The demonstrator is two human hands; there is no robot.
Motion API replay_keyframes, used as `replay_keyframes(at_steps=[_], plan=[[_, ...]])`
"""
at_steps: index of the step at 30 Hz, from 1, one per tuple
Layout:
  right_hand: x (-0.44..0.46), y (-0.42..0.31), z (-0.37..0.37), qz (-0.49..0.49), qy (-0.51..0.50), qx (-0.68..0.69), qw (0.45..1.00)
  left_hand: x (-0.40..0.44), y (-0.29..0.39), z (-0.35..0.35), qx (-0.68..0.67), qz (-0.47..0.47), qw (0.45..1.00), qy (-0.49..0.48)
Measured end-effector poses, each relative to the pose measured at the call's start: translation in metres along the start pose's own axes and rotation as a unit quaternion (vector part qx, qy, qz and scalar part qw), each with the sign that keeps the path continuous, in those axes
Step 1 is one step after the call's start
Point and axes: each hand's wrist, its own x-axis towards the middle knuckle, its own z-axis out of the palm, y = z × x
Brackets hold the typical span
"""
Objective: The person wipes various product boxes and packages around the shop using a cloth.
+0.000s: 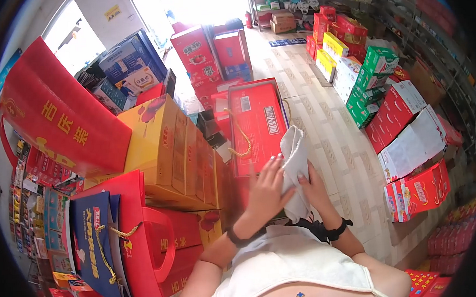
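A folded white cloth (293,151) is held up in front of my body, its upper end tilted away from me. My right hand (314,186) grips its right side, with the thumb lying on the fabric. Against the left side rests my left hand (268,189), fingers stretched out and slightly apart. Just beyond the hands lies a red gift box (260,112) with gold rope handles and a white label. The cloth covers part of the box's near right corner.
On my left, yellow cartons (160,147) carry a large red gift bag (66,112). A navy bag (95,247) and more red bags stand nearer. Stacked red cartons (198,54) are ahead. Green boxes (372,82) and red-white boxes (397,110) line the right side of the tiled floor (323,128).
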Motion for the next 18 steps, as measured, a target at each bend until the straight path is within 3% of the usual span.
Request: replay_keyframes(at_steps=[3,7,10,12,13,16,18], plan=[[0.000,0.000,0.005,0.054,0.019,0.079,0.995,0.000,0.017,0.002,-0.021,0.003,1.000,0.012],[0.001,0.049,0.005,0.044,0.036,0.046,0.997,0.007,0.018,0.007,0.016,0.021,1.000,0.001],[-0.001,0.080,0.009,0.080,0.055,0.160,0.982,0.012,0.019,0.008,0.010,0.038,0.999,0.007],[-0.005,0.086,0.006,0.167,0.007,0.199,0.966,0.019,0.017,0.006,-0.029,0.039,0.998,0.033],[-0.006,0.098,0.006,0.167,0.007,0.199,0.966,0.020,0.016,0.005,-0.029,0.039,0.998,0.033],[-0.012,0.135,0.014,0.170,-0.011,0.287,0.943,0.021,0.017,0.002,-0.064,0.027,0.996,0.053],[-0.012,0.132,0.017,0.209,-0.042,0.422,0.881,0.018,0.015,0.001,-0.053,0.024,0.997,0.040]])
